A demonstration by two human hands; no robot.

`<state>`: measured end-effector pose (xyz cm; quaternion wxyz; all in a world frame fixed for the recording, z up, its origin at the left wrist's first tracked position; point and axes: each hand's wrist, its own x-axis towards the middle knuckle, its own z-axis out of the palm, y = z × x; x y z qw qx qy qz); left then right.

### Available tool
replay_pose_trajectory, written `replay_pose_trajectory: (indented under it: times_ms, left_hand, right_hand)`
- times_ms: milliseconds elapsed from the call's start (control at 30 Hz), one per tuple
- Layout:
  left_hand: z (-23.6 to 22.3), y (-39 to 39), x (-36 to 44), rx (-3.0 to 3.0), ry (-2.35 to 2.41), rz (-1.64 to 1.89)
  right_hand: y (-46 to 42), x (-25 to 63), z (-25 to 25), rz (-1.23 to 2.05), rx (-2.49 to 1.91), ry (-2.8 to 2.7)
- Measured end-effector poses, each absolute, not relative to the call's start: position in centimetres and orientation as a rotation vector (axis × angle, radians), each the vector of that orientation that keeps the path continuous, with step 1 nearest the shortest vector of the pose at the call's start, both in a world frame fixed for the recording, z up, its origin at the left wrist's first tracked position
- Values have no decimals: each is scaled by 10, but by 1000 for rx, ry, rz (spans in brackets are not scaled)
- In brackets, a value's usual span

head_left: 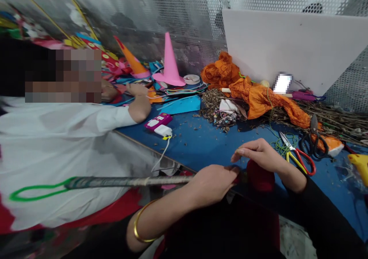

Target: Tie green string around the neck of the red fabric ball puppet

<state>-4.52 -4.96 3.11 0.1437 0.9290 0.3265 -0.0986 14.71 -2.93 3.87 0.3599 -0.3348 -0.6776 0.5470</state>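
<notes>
My left hand (211,184) is closed round a long thin grey rod (126,181) that runs off to the left and ends in a green loop (37,192). A gold bangle (140,222) sits on that wrist. My right hand (260,153) hovers just right of it, fingers bent and pinched at the rod's near end, over a red piece of material (258,174). What the right fingers pinch is too small to make out. Both hands work at the front edge of a blue table (207,144).
A person in a white sleeve (71,125) sits at left, one hand on the table. Red-and-yellow scissors (299,157), black shears (314,140), orange cloth (258,96), twigs (330,115), a pink cone (170,61), an orange cone (130,59), a pink phone with charger (159,123) and a yellow glue gun (359,167) lie around.
</notes>
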Motion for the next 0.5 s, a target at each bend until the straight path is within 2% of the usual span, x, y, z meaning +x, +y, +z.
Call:
replay_pose_trajectory:
  times_ms: [200,333,500]
  left_hand:
    - [30,-57,-52,2810,812,-296]
    - [28,-60,-59,2815,885,-291]
    - [27,-60,-63,2761,1020,-245]
  right_hand:
    - [-13,151,11,1877,-906,-1372]
    - [-6,152,-6,2127,-916,-1127]
    - [-8,148,-10,2221,-959,-1043]
